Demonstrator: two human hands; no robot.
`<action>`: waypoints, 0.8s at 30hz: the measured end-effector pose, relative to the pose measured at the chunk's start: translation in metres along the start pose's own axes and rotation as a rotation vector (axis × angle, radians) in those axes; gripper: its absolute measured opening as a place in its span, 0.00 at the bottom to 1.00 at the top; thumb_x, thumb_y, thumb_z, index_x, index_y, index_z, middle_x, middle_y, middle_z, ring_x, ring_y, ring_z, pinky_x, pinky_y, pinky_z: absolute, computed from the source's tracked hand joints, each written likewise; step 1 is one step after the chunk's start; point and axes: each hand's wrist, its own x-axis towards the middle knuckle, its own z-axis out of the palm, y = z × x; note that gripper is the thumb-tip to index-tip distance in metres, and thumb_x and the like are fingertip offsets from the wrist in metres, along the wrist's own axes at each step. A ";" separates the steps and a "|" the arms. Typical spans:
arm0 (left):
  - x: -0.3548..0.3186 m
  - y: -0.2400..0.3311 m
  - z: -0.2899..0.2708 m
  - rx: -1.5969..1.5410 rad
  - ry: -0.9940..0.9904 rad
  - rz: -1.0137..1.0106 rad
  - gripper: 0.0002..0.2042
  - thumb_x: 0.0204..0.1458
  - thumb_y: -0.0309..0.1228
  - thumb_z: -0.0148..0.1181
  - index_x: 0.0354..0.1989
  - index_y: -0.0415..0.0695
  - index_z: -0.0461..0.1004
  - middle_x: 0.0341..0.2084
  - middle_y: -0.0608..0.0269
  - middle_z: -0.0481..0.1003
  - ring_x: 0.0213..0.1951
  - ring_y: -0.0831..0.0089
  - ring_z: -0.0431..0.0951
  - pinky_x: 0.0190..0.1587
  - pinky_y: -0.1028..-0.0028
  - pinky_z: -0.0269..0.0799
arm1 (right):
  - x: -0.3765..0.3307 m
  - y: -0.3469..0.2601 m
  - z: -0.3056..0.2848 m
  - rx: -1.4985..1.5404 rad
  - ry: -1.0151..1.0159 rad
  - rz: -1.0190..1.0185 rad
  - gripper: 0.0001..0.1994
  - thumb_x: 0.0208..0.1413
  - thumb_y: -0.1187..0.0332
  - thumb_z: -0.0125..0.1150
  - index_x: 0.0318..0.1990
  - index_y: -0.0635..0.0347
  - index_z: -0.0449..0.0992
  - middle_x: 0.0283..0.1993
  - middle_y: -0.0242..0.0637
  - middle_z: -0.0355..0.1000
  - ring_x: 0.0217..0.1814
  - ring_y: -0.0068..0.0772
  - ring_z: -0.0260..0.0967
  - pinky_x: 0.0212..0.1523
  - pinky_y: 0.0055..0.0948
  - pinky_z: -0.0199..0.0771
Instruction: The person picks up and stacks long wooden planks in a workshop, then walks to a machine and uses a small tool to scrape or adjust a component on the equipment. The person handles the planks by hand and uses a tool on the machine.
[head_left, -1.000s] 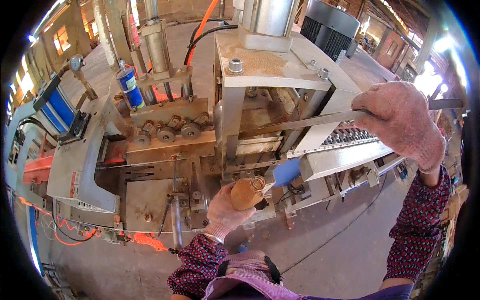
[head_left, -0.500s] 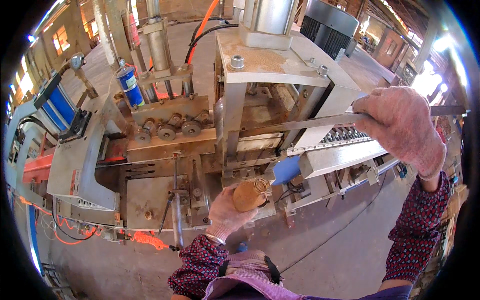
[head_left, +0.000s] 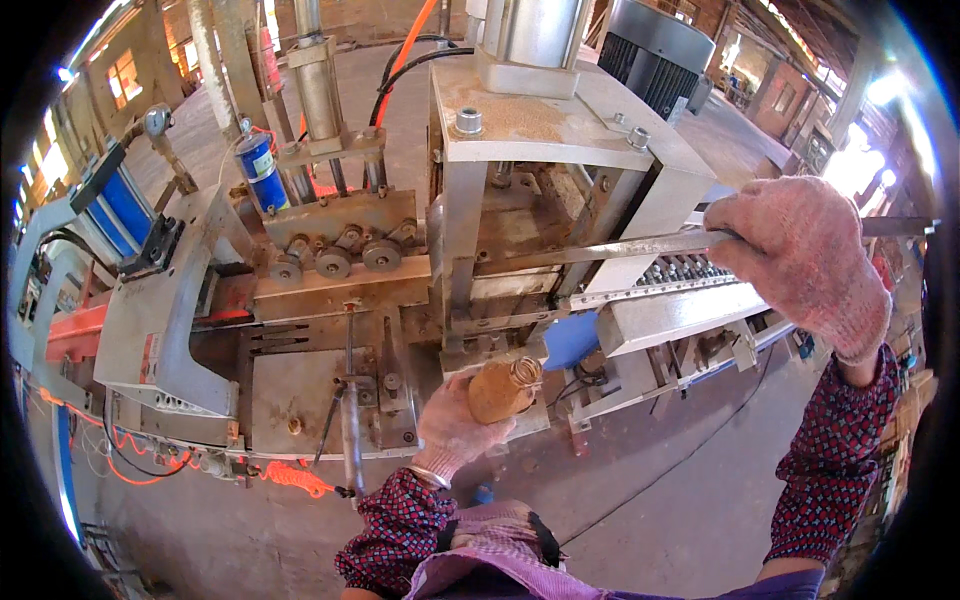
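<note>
My left hand, in a pale knit glove, is closed round a brownish plastic bottle. The bottle is tilted, its uncapped threaded neck pointing up and to the right, in front of the machine frame. Raised at the right, my gloved right hand grips a long flat metal bar. The bar's left end reaches between the uprights of the machine's press frame; its other end sticks out past my hand. What the inner end touches cannot be made out.
Left of the frame are a row of rollers, a blue can and a flat steel plate. A coiled orange air hose hangs along the front edge. To the right runs a pale rail; a dark cable crosses the floor.
</note>
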 end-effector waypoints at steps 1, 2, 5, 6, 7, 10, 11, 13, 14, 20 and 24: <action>-0.001 0.006 -0.004 0.124 0.002 0.010 0.36 0.31 0.46 0.72 0.53 0.48 0.70 0.44 0.58 0.75 0.49 0.60 0.74 0.53 0.67 0.70 | -0.001 0.002 0.002 0.002 0.021 -0.036 0.09 0.44 0.66 0.63 0.33 0.58 0.77 0.25 0.40 0.68 0.30 0.42 0.70 0.33 0.39 0.69; -0.001 0.004 -0.002 0.104 0.005 0.012 0.36 0.31 0.47 0.72 0.53 0.48 0.70 0.44 0.58 0.75 0.49 0.60 0.74 0.53 0.67 0.69 | -0.001 0.001 0.001 0.012 0.001 -0.001 0.08 0.46 0.64 0.62 0.32 0.57 0.77 0.25 0.39 0.68 0.31 0.42 0.70 0.34 0.39 0.70; 0.000 0.003 -0.001 0.085 -0.006 -0.003 0.35 0.32 0.48 0.71 0.52 0.48 0.70 0.46 0.58 0.74 0.50 0.60 0.73 0.53 0.67 0.69 | 0.000 0.000 0.000 0.024 -0.048 0.056 0.09 0.49 0.60 0.60 0.31 0.54 0.78 0.25 0.38 0.69 0.32 0.41 0.71 0.36 0.40 0.71; 0.001 0.011 -0.005 0.105 -0.023 -0.021 0.35 0.32 0.48 0.71 0.52 0.48 0.70 0.46 0.58 0.74 0.50 0.60 0.73 0.53 0.67 0.69 | -0.001 0.001 0.001 0.015 -0.057 0.045 0.09 0.49 0.60 0.59 0.31 0.54 0.77 0.25 0.38 0.69 0.32 0.42 0.71 0.36 0.40 0.71; 0.001 0.015 -0.006 0.124 -0.040 -0.039 0.35 0.32 0.48 0.71 0.52 0.48 0.71 0.47 0.58 0.74 0.51 0.60 0.73 0.53 0.67 0.69 | -0.001 0.001 0.002 0.006 -0.067 0.034 0.09 0.50 0.60 0.59 0.31 0.54 0.77 0.25 0.38 0.69 0.33 0.42 0.71 0.37 0.40 0.71; 0.002 0.006 0.000 0.064 -0.031 0.013 0.36 0.31 0.37 0.77 0.52 0.43 0.68 0.47 0.63 0.73 0.49 0.71 0.73 0.56 0.74 0.67 | -0.003 0.002 0.003 -0.016 -0.028 0.027 0.09 0.50 0.60 0.59 0.30 0.54 0.77 0.25 0.38 0.69 0.33 0.42 0.71 0.36 0.40 0.71; 0.001 0.004 0.000 0.070 -0.029 0.013 0.36 0.31 0.37 0.77 0.52 0.43 0.68 0.47 0.63 0.73 0.49 0.71 0.73 0.56 0.74 0.67 | -0.004 0.002 0.002 -0.018 -0.025 0.023 0.09 0.50 0.59 0.59 0.30 0.54 0.76 0.25 0.38 0.69 0.33 0.42 0.71 0.36 0.40 0.71; 0.001 0.004 0.000 0.081 -0.029 0.012 0.36 0.31 0.37 0.77 0.52 0.43 0.67 0.47 0.63 0.73 0.50 0.72 0.73 0.56 0.74 0.67 | -0.004 0.002 0.002 -0.023 -0.020 0.016 0.09 0.50 0.59 0.58 0.29 0.54 0.76 0.25 0.38 0.69 0.33 0.42 0.71 0.35 0.40 0.71; 0.001 0.004 0.000 0.066 -0.036 0.008 0.36 0.32 0.37 0.77 0.52 0.43 0.67 0.47 0.63 0.73 0.50 0.72 0.73 0.56 0.74 0.67 | -0.004 0.002 0.002 -0.035 -0.028 0.009 0.09 0.50 0.59 0.58 0.29 0.54 0.76 0.25 0.38 0.69 0.33 0.41 0.71 0.35 0.40 0.71; 0.002 -0.013 0.007 -0.031 -0.042 -0.012 0.36 0.31 0.38 0.77 0.52 0.43 0.66 0.47 0.64 0.73 0.50 0.72 0.73 0.56 0.74 0.67 | 0.000 -0.003 0.003 -0.067 0.006 0.020 0.09 0.50 0.59 0.58 0.27 0.54 0.75 0.23 0.38 0.67 0.32 0.40 0.71 0.35 0.39 0.71; -0.002 0.014 -0.008 0.136 -0.015 0.002 0.35 0.32 0.45 0.72 0.51 0.46 0.70 0.45 0.61 0.74 0.50 0.64 0.73 0.53 0.69 0.69 | 0.001 -0.001 0.004 -0.078 0.029 -0.011 0.09 0.50 0.60 0.58 0.28 0.54 0.75 0.23 0.37 0.67 0.32 0.39 0.71 0.36 0.38 0.72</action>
